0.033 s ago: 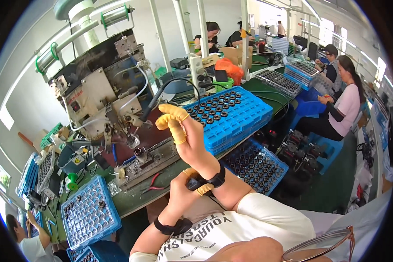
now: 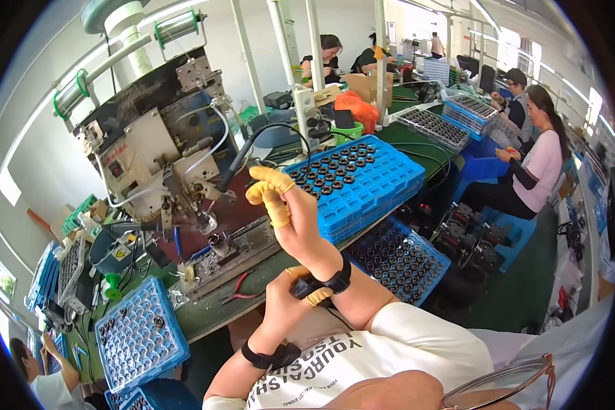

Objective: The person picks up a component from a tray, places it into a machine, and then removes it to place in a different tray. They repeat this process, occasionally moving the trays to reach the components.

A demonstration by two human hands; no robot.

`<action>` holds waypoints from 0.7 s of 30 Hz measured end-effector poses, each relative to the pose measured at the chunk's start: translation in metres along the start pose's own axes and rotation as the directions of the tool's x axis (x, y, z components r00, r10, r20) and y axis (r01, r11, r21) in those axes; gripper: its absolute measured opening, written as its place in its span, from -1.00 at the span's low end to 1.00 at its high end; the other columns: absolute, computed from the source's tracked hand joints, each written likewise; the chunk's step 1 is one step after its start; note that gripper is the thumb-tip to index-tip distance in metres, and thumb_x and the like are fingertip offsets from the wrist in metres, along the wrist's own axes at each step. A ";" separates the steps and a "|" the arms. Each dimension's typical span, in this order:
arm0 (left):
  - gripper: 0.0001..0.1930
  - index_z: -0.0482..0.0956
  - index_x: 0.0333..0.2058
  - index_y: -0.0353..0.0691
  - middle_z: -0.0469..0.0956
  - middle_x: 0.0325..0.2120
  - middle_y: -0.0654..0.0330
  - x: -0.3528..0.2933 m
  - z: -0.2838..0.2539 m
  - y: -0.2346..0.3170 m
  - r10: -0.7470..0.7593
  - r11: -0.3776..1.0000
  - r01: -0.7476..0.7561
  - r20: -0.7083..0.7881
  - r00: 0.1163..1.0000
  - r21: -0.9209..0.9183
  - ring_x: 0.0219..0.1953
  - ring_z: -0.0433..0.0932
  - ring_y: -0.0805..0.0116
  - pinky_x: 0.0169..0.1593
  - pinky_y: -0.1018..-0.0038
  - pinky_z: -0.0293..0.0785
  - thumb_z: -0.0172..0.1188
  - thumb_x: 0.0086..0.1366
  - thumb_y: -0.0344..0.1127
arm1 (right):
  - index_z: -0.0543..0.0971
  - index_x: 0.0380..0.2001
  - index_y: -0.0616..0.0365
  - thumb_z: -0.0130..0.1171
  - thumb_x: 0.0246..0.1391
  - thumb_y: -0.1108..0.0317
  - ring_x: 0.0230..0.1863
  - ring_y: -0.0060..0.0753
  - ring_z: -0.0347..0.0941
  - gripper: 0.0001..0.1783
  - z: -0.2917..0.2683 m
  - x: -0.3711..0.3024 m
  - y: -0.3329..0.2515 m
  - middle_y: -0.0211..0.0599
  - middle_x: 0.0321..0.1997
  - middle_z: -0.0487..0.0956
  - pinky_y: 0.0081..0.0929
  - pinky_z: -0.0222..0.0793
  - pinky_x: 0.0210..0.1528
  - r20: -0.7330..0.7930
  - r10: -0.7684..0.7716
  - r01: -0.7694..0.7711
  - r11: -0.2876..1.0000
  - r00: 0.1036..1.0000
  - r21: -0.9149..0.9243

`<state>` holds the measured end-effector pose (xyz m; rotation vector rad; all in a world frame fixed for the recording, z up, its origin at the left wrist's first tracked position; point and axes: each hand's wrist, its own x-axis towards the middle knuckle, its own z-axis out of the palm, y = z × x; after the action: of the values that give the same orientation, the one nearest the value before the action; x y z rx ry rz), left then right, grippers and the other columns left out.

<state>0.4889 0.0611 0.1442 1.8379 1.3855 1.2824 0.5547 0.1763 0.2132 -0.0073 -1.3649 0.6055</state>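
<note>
Nothing has shifted since the earlier frame: both hands hold the same pose above the green surface (image 2: 208, 316). At far left lies a blue tray (image 2: 140, 335) of small round parts, tilted with its long axis running up-left to down-right. Beside it red-handled pliers (image 2: 238, 288) lie on the surface before the grey machine (image 2: 164, 157). Left hand (image 2: 287, 301) grips the right wrist, its yellow-capped fingers (image 2: 319, 296) closed on the black wrist strap (image 2: 328, 281), which wraps crosswise around the forearm. Right hand (image 2: 287, 205) is raised, fingers half curled and holding nothing, yellow finger cots pointing up-left toward the machine. Behind it a larger blue tray (image 2: 376, 181) of dark ring parts stretches up-right along the surface; another such tray (image 2: 406, 263) sits lower, beside the surface edge
</note>
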 end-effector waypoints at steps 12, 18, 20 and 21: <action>-0.57 0.55 -0.26 -0.44 0.61 -0.43 0.16 -0.002 0.014 -0.019 -0.082 0.996 0.083 -0.020 0.996 0.032 -0.37 0.52 0.51 -0.24 0.53 0.49 0.49 -0.05 -0.32 | 0.27 0.15 0.23 -0.19 0.36 0.15 -0.33 -0.47 0.48 -0.56 -0.014 -0.016 0.013 -0.17 -0.29 0.55 -0.48 0.44 -0.19 0.004 0.427 -0.382 0.805 0.904 0.454; -0.58 0.54 -0.28 -0.42 0.61 -0.43 0.16 -0.007 0.020 -0.018 -0.084 0.995 0.085 -0.024 0.996 0.045 -0.37 0.53 0.51 -0.24 0.52 0.49 0.49 -0.06 -0.32 | 0.33 0.12 0.17 -0.18 0.33 0.07 -0.36 -0.44 0.42 -0.54 -0.023 -0.026 0.024 -0.27 -0.35 0.51 -0.42 0.44 -0.21 0.345 0.577 -0.503 0.137 0.741 0.853; -0.57 0.54 -0.27 -0.40 0.61 -0.43 0.15 -0.001 0.024 -0.020 -0.014 0.994 0.017 -0.028 1.000 0.110 -0.37 0.53 0.51 -0.23 0.51 0.49 0.49 -0.08 -0.30 | 0.36 0.10 0.16 -0.16 0.32 0.07 -0.37 -0.43 0.39 -0.54 -0.029 -0.023 0.029 -0.32 -0.38 0.49 -0.42 0.43 -0.22 0.455 0.563 -0.447 -0.163 0.690 0.880; -0.58 0.54 -0.28 -0.38 0.60 -0.44 0.14 -0.002 0.024 -0.019 -0.032 0.997 0.034 -0.033 0.999 0.072 -0.36 0.53 0.48 -0.22 0.50 0.48 0.49 -0.08 -0.30 | 0.40 0.02 0.15 -0.19 0.34 0.07 -0.40 -0.38 0.50 -0.58 -0.026 -0.023 0.030 -0.21 -0.34 0.58 -0.39 0.49 -0.26 0.441 0.545 -0.417 -0.177 0.713 0.892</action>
<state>0.5019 0.0697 0.1180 1.8417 1.4908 1.2651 0.5646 0.2014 0.1757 0.6129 -0.4470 2.1954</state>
